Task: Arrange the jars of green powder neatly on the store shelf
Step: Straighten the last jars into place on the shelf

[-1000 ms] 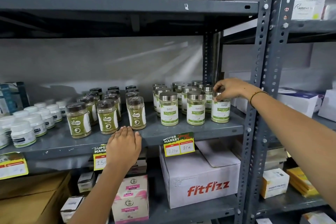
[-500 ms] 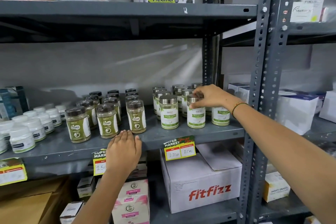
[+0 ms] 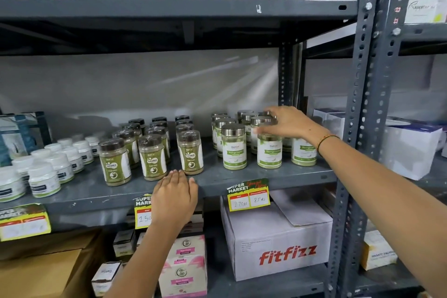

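While right hand (image 3: pixel 287 123) grip pinches a steel-lidded glass jar (image 3: pixel 269 147), left hand (image 3: pixel 175 197) spread flat on metal shelf (image 3: pixel 278 176).

Grey slotted-steel shelving unit (image 3: pixel 367 104), bolted uprights, several tiers. Pale grey wall (image 3: pixel 121 84) behind, streaked with light reflection. Second rack (image 3: pixel 423 38) adjoining at right. Yellow price tags (image 3: pixel 248 197) clipped to shelf edge (image 3: pixel 266 176). White "fitfizz" carton (image 3: pixel 278 244) on lower tier; brown cardboard box (image 3: pixel 41 271) lower left.
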